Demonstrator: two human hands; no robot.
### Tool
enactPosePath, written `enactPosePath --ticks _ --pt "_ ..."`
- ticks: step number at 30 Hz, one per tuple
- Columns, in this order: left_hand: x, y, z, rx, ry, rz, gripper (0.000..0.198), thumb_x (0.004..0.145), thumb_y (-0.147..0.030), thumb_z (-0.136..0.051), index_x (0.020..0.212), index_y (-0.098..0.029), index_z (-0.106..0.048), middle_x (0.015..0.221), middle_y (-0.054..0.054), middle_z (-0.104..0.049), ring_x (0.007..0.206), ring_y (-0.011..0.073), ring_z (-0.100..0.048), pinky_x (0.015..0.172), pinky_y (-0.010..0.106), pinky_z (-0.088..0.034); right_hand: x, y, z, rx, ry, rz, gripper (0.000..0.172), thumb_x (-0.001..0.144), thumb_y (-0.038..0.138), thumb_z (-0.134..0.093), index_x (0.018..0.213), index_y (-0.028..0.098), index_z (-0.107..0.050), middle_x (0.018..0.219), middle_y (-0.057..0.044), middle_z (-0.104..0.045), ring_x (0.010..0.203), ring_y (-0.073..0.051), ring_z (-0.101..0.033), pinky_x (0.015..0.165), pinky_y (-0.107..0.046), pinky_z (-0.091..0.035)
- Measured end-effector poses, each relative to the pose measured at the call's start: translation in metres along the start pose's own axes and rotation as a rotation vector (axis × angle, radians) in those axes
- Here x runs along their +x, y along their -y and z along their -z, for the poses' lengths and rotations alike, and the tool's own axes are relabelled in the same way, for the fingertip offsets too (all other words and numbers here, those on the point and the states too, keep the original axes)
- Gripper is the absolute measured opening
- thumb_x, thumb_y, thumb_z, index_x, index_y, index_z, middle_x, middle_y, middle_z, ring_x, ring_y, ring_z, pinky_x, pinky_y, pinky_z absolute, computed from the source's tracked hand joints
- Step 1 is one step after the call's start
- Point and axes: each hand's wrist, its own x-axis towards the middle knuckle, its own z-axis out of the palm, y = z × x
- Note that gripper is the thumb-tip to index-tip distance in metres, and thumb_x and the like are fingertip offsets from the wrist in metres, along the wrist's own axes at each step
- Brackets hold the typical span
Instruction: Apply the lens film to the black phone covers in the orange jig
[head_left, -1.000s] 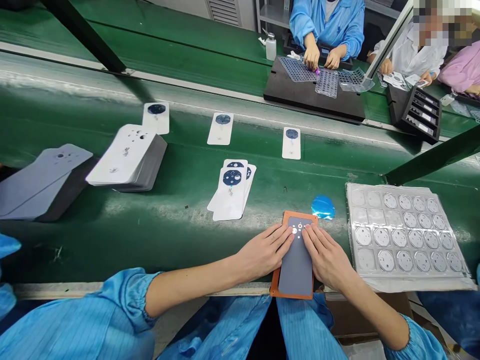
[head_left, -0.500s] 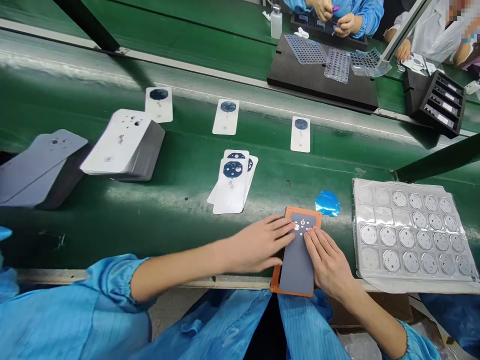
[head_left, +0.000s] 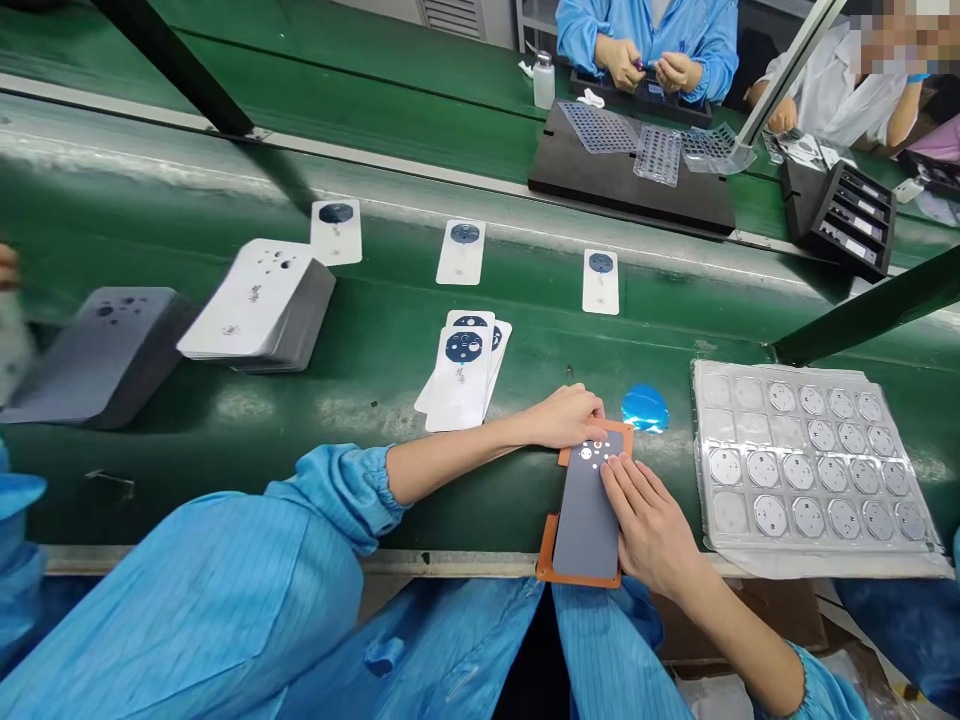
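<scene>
A grey phone back panel (head_left: 589,520) with holes at its far end lies in an orange jig (head_left: 546,540) at the bench's near edge, in front of me. My left hand (head_left: 571,415) is at the jig's far left corner, its fingers curled and its thumb by the panel's holes. What its fingertips press or hold is hidden. My right hand (head_left: 652,520) rests flat, fingers stretched, along the panel's right side. Just beyond the jig is a round blue film piece (head_left: 645,409). Several white panels with dark round camera patches (head_left: 460,385) overlap to the left.
A clear tray (head_left: 739,430) of round camera plates stands right. Left are a stack of white panels (head_left: 262,310) and a stack of grey panels (head_left: 105,350). Single panels (head_left: 461,252) lie farther back. Another person's hand (head_left: 7,268) shows at the left edge; co-workers sit opposite.
My left hand has moved from the panel's left side to the jig's far left corner, and its fingers have curled. My right hand stays on the panel. Another person's hand has appeared at far left.
</scene>
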Motion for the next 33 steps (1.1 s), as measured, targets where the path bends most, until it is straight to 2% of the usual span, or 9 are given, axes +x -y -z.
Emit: enactPosePath --ticks 7,12,15,18,20,22,25,29,33 --pt "-0.015 0.001 0.01 -0.041 0.149 -0.077 0.052 0.081 -0.05 -0.065 0.123 -0.019 -0.063 0.107 0.009 -0.064 0.104 0.0276 -0.049 0.088 0.034 -0.036 -0.003 0.002 -0.001 -0.034 0.031 -0.005 0.078 0.081 0.015 -0.049 0.154 0.001 -0.026 0.153 -0.02 -0.04 0.143 -0.034 -0.035 0.117 -0.05 -0.034" --pt "-0.023 -0.002 0.007 0.04 0.153 -0.04 0.05 0.08 -0.045 -0.067 0.123 -0.018 -0.061 0.103 0.008 -0.06 0.102 0.028 -0.046 0.088 0.035 -0.034 -0.003 0.003 -0.003 -0.047 0.023 0.025 0.069 0.082 0.016 -0.048 0.148 -0.002 -0.037 0.152 -0.025 -0.039 0.141 -0.038 -0.037 0.113 -0.053 -0.039" --pt "-0.03 0.001 0.005 0.061 0.138 -0.099 0.055 0.085 -0.046 -0.062 0.132 -0.018 -0.054 0.11 0.011 -0.06 0.105 0.0284 -0.048 0.091 0.037 -0.035 -0.001 0.0 -0.002 -0.034 -0.125 0.111 0.057 0.085 0.011 -0.045 0.141 0.001 -0.048 0.141 -0.024 -0.054 0.134 -0.035 -0.048 0.107 -0.05 -0.046" --pt "-0.031 0.006 0.019 -0.041 0.093 -0.179 0.053 0.096 -0.047 -0.047 0.14 -0.02 -0.047 0.126 0.013 -0.058 0.116 0.0271 -0.05 0.098 0.037 -0.037 0.007 -0.021 0.011 0.111 -0.34 0.142 0.045 0.092 0.008 -0.043 0.133 0.013 -0.059 0.124 -0.015 -0.068 0.116 -0.026 -0.064 0.097 -0.041 -0.054" --pt "-0.026 0.006 0.041 -0.175 -0.024 -0.165 0.05 0.098 -0.048 -0.042 0.139 -0.019 -0.049 0.133 0.013 -0.057 0.122 0.0254 -0.052 0.099 0.035 -0.04 0.021 -0.051 0.027 0.293 -0.473 -0.043 0.03 0.095 0.017 -0.049 0.117 0.02 -0.069 0.108 -0.01 -0.075 0.098 -0.024 -0.072 0.084 -0.036 -0.058" --pt "-0.022 0.003 0.069 -0.332 -0.211 -0.117 0.05 0.096 -0.049 -0.047 0.135 -0.019 -0.053 0.135 0.013 -0.058 0.122 0.0255 -0.054 0.099 0.035 -0.043 0.044 -0.091 0.047 0.5 -0.612 -0.383 0.016 0.091 0.032 -0.062 0.095 0.021 -0.074 0.087 -0.006 -0.076 0.079 -0.022 -0.073 0.073 -0.033 -0.059" --pt "-0.022 -0.003 0.107 -0.586 -0.475 -0.124 0.05 0.091 -0.053 -0.055 0.128 -0.019 -0.059 0.128 0.011 -0.064 0.117 0.026 -0.06 0.097 0.037 -0.046 0.091 -0.152 0.067 0.926 -0.795 -0.745 0.034 0.083 0.05 -0.07 0.09 0.017 -0.069 0.082 -0.005 -0.074 0.076 -0.021 -0.071 0.072 -0.033 -0.06" --pt "-0.038 0.001 0.134 -0.782 -0.689 -0.144 0.048 0.085 -0.054 -0.063 0.118 -0.019 -0.065 0.113 0.011 -0.072 0.107 0.0252 -0.066 0.093 0.039 -0.051 0.141 -0.196 0.055 1.035 -0.595 -0.917 0.038 0.078 0.054 -0.071 0.085 0.017 -0.064 0.08 -0.008 -0.071 0.074 -0.02 -0.071 0.07 -0.033 -0.06" --pt "-0.059 0.013 0.147 -0.785 -0.816 -0.061 0.047 0.082 -0.055 -0.065 0.111 -0.018 -0.067 0.107 0.011 -0.073 0.103 0.0259 -0.067 0.095 0.042 -0.051 0.18 -0.194 0.015 0.79 -0.36 -1.017 0.035 0.078 0.045 -0.076 0.092 0.015 -0.066 0.089 -0.011 -0.071 0.089 -0.026 -0.069 0.079 -0.038 -0.058"
